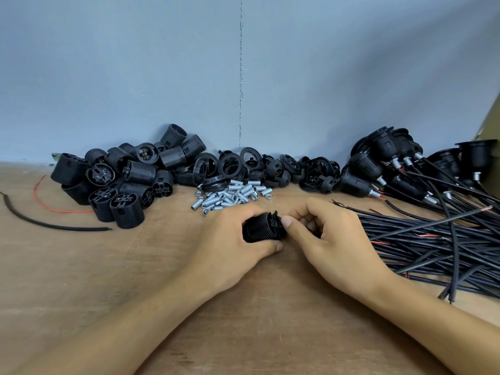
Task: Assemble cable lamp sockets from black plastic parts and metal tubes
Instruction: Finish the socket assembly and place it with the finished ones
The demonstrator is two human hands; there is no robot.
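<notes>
Before tube pile: left hand, socket.

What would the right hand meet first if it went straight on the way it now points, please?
Most likely the black socket body gripped by the left hand; the right hand, apparently pinching a red wire tip, points leftward at its end, nearly touching.

Left hand, right hand: two. Socket body in my left: one. Red wire tip at my right: one. Wire scraps far left: two. Piled bodies: dozen-plus. Metal tubes: dozens. Cables: too tangled, can't count.
</notes>
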